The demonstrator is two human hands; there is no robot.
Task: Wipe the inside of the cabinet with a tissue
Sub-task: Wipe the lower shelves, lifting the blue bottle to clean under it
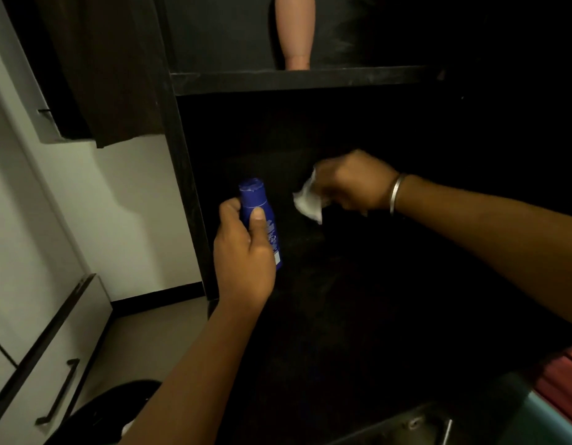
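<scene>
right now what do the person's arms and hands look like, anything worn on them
Both forearms are bare, with no sleeves or gloves in view. The right hand has a thin silver metal bangle around its wrist. The left hand and its wrist wear nothing; no rings are visible.

A home interior: dark wooden cabinet [185, 187], white drawers with bar handles [58, 391], tiled floor [140, 342]

Wall [124, 187]: plain and white, on the left.
Floor [140, 342]: pale, with a dark strip along the wall's foot.
Drawers [37, 364]: white, with dark handles, lower left.
Light: dim.
</scene>
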